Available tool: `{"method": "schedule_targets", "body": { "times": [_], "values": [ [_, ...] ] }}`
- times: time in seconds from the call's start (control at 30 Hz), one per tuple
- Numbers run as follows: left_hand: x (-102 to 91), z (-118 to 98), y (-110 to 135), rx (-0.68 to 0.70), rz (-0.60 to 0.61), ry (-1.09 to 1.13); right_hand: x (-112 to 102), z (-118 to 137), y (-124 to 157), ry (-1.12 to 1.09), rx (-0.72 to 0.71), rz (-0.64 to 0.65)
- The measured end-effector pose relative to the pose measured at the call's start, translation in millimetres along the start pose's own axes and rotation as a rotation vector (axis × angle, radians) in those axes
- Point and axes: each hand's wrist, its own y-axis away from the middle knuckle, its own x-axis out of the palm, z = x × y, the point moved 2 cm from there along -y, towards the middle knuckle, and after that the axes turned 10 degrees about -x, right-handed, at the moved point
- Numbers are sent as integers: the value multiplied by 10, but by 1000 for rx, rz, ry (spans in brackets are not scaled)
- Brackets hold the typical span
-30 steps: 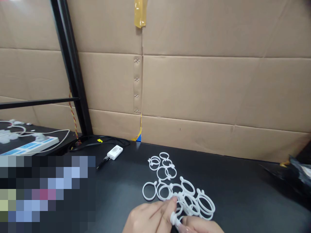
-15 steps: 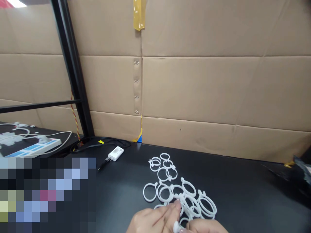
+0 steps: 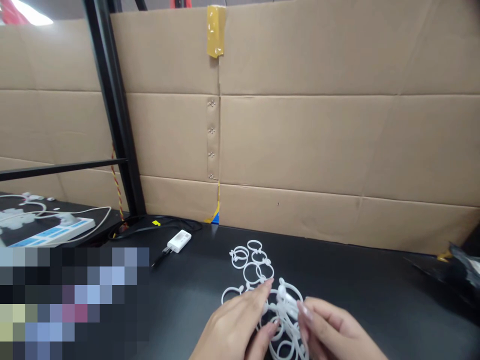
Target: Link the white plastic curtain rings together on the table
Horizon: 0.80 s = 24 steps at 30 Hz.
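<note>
White plastic rings [image 3: 252, 273], each with a small rounded tab, lie in a loose pile on the black tabletop. My left hand [image 3: 234, 322] reaches over the pile's left side, its fingers stretched out and the thumb apart, touching or just above the rings. On the right, my right hand [image 3: 337, 332] pinches a white ring [image 3: 288, 298] between thumb and fingers at the pile's edge. Several rings below my hands overlap, so which ones are being touched is partly hidden.
A white charger [image 3: 179, 241] with a black plug lies at the back left, near a black cable [image 3: 165, 218]. Further left are a power strip [image 3: 56, 233] and a black metal post [image 3: 118, 115]. Cardboard [image 3: 300, 140] walls the back; a dark plastic bag [image 3: 459, 280] sits right.
Both hands have come further up into view over the rings. My right hand has moved up and right with a ring, and my left hand's fingers have spread. The view has tilted slightly upward.
</note>
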Motion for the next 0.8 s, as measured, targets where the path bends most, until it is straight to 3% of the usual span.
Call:
{"method": "schedule_targets", "body": {
  "times": [0.13,0.2,0.3,0.5,0.7,0.8],
  "values": [
    [24,85,13,-93,30,-77,-256,129,-72,533,-203,-101],
    [31,129,11,-125,13,-96,-293,147,-66,788,-290,-88],
    [59,185,8,-164,7,-110,-286,109,-24,988,-323,-47],
    [91,222,13,-181,30,-103,-292,164,-209,983,-350,-155],
    [66,193,12,-161,28,-113,-348,58,-840,948,-118,-79],
    [71,176,1,-157,28,-133,-327,-70,-993,939,30,19]
  ]
}}
